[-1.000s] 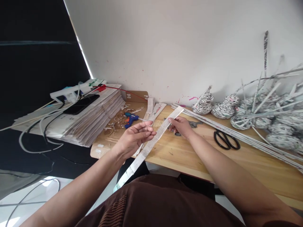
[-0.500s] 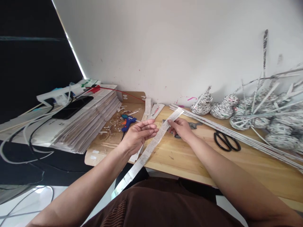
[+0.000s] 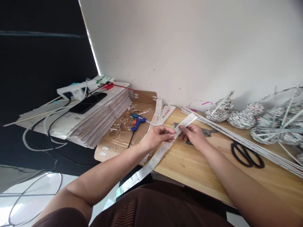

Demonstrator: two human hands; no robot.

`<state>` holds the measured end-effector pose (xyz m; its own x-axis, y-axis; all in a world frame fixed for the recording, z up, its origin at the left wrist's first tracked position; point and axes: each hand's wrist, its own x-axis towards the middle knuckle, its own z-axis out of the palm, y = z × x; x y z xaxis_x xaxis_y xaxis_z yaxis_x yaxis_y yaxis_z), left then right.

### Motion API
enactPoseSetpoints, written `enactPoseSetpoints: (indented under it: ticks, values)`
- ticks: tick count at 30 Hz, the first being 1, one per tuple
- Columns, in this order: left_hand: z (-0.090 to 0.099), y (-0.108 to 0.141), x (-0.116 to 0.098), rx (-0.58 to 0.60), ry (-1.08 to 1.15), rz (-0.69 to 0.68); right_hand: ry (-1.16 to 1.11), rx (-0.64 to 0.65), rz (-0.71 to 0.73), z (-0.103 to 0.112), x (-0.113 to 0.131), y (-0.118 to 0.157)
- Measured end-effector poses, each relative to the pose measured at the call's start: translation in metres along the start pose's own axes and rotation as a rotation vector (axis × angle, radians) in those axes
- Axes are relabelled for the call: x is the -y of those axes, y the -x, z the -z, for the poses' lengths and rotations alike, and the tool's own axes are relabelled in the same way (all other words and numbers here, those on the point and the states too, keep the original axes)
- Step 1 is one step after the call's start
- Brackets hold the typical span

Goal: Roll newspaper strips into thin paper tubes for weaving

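Note:
A long, narrow newspaper strip (image 3: 155, 160) slants from upper right down toward my lap, its lower end hanging past the table edge. My right hand (image 3: 192, 135) pinches it near the upper end, thumb on top. At the strip's left edge, a little lower, my left hand (image 3: 161, 137) has thumb and fingertips drawn together on it. Behind my right hand lies a grey cloth-like piece (image 3: 209, 131), partly hidden. More cut newspaper strips (image 3: 163, 114) rest on the table beyond my left hand.
Left of my hands, a blue glue gun (image 3: 138, 123) lies on cardboard (image 3: 104, 153) among paper scraps. A tall newspaper stack (image 3: 101, 121) carries a phone (image 3: 88, 103) and power strip (image 3: 78, 90). To the right are paper rods (image 3: 227, 134), black-handled scissors (image 3: 247, 154) and woven paper shapes (image 3: 245, 118).
My left hand has moved right to the strip, and its spread fingers have closed at the edge. My right hand keeps its pinch. The view has shifted left.

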<state>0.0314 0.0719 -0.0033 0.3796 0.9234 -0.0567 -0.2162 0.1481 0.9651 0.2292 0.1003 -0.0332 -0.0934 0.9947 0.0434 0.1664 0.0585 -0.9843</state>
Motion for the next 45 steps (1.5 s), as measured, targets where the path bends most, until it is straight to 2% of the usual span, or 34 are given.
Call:
enactPoseSetpoints:
  ticks: [3, 7, 10, 14, 17, 21, 26, 31, 35, 39, 45]
  values:
    - [0.0, -0.011, -0.004, 0.026, -0.011, -0.038, 0.009, 0.005, 0.001, -0.001, 0.0, 0.0]
    - [0.002, -0.03, -0.014, 0.046, -0.074, -0.16, -0.003, 0.013, -0.003, -0.003, 0.0, 0.0]
    - [0.002, -0.046, -0.023, 0.069, -0.066, -0.177, -0.011, 0.006, -0.007, -0.003, -0.002, 0.0]
    - [-0.003, -0.065, -0.026, 0.043, 0.038, -0.137, -0.081, -0.019, -0.02, -0.004, -0.001, 0.0]
    - [-0.003, -0.073, -0.018, 0.025, 0.155, -0.032, -0.175, -0.063, -0.016, -0.005, 0.002, 0.001]
    - [0.002, -0.076, -0.002, 0.066, 0.258, 0.103, -0.314, -0.127, -0.042, -0.004, 0.006, 0.0]
    - [0.007, -0.076, 0.004, 0.071, 0.311, 0.132, -0.616, -0.08, -0.193, 0.002, 0.007, -0.002]
    - [0.005, -0.075, 0.004, 0.028, 0.302, 0.148, -0.76, -0.08, -0.219, 0.005, 0.014, -0.001]
    - [0.004, -0.073, 0.005, 0.008, 0.272, 0.119, -0.735, -0.032, -0.19, 0.0, 0.017, 0.003]
    - [0.005, -0.072, 0.007, 0.021, 0.229, 0.093, -0.57, 0.004, -0.152, -0.007, 0.015, 0.006]
    - [0.003, -0.069, 0.008, 0.055, 0.141, 0.016, -0.417, -0.021, -0.148, -0.012, 0.014, 0.008]
